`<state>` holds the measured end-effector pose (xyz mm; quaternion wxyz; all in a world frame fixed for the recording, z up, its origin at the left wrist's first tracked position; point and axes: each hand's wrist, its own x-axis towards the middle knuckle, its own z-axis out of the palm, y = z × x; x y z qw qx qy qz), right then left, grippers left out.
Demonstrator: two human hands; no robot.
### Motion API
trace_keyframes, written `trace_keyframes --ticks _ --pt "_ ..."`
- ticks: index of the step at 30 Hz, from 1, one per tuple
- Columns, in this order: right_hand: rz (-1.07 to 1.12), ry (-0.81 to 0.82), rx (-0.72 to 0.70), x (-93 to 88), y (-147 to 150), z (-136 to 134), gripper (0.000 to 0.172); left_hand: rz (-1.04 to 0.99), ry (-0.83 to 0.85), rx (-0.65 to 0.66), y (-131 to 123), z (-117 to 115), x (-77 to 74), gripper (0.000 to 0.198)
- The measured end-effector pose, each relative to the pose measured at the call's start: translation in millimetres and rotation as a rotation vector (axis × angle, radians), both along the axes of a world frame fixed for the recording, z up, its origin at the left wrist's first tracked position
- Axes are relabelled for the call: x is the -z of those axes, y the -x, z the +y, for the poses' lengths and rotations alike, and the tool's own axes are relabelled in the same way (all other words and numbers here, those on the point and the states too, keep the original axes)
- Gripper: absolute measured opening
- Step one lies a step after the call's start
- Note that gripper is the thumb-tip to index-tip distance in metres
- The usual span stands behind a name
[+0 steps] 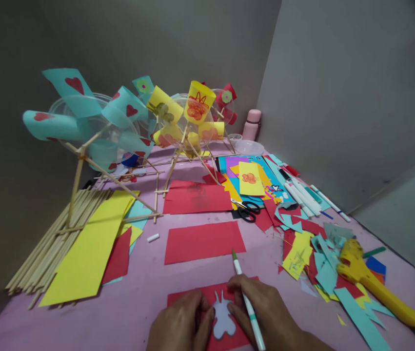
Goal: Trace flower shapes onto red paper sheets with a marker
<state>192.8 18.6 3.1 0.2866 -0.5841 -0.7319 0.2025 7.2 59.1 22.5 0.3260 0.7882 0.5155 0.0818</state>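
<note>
A pale lilac butterfly-shaped paper cutout (224, 321) lies on a red paper sheet (178, 298) close to me. My left hand (183, 319) holds the cutout's left edge, its thumb and forefinger curled together. At the other side, my right hand (262, 304) grips a white marker (250, 312) with a green tip pointing away from me. Its thumb and fingers also touch the right edge of the cutout. Beyond both hands rests a plain red paper rectangle (203, 243). The marker's white cap (153, 238) lies to its left.
Pinwheels on stick frames (83, 161) stand at the back. Wooden sticks (57, 234) and yellow paper (90, 248) lie left. To the right are scissors (248, 210), markers (304, 197), paper scraps (324, 270) and a yellow-handled tool (379, 287). A pink bottle (252, 125) stands behind.
</note>
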Motion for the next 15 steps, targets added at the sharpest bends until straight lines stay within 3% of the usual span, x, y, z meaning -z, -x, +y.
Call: trace_keyframes --ticks 11,15 --pt "-0.043 -0.038 0.007 -0.4 2 -2 0.022 0.005 -0.181 0.017 4 -7 12.5 0.010" --pt "-0.035 -0.005 0.016 -1.2 2 -2 0.021 -0.022 -0.439 0.140 13 -8 16.9 0.012"
